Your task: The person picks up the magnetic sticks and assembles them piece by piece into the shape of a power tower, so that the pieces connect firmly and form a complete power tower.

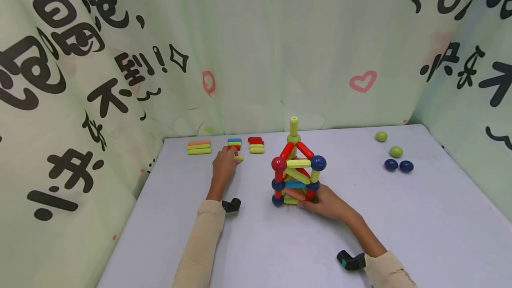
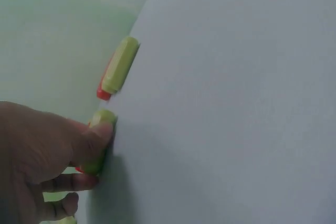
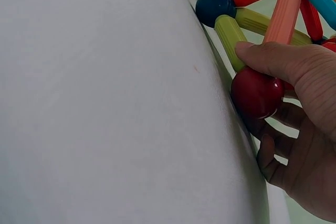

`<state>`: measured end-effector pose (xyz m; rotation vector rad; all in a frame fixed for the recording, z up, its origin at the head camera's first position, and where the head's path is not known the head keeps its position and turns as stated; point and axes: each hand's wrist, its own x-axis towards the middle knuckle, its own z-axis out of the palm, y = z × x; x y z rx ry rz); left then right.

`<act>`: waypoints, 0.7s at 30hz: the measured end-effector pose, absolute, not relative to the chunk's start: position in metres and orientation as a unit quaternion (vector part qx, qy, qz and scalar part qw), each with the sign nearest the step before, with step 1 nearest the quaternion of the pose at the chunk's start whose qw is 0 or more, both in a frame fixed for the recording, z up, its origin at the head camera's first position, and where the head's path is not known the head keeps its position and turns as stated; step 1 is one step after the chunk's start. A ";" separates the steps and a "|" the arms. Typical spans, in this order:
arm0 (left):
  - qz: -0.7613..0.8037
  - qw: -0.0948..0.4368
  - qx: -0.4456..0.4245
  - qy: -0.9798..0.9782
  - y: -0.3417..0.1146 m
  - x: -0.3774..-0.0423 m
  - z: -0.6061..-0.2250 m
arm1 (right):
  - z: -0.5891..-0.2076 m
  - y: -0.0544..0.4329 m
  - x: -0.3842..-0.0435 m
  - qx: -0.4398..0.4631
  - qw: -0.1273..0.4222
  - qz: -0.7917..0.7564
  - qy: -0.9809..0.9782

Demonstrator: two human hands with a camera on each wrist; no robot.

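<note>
A tower of magnetic sticks and balls stands mid-table, with a yellow-green stick upright at its top. My right hand grips its lower right corner. In the right wrist view the thumb lies over a yellow-green stick beside a red ball, while the other fingers curl behind and below. At the back left, my left hand pinches a yellow-green magnetic stick between thumb and fingers, in front of a small group of blue, yellow-green and red sticks.
Left of that hand lies a row of orange and yellow-green sticks; to its right, red and yellow-green sticks. Two green balls and two dark blue balls sit at the back right. A curtain hangs behind the table.
</note>
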<state>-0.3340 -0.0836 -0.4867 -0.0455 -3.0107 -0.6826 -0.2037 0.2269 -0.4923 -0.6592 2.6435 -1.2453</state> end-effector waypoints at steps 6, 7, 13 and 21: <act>-0.383 0.015 -0.064 -0.921 -0.070 -0.328 -0.472 | -0.492 0.228 -0.203 -0.222 0.071 -0.417 0.879; -0.422 0.016 -0.080 -0.903 -0.067 -0.326 -0.468 | -0.492 0.228 -0.203 -0.222 0.071 -0.417 0.878; -0.603 0.003 -0.160 -0.782 -0.043 -0.303 -0.422 | -0.493 0.228 -0.202 -0.222 0.071 -0.417 0.878; -0.602 0.058 -0.258 -0.753 -0.010 -0.259 -0.367 | -0.493 0.227 -0.202 -0.232 0.059 -0.430 0.871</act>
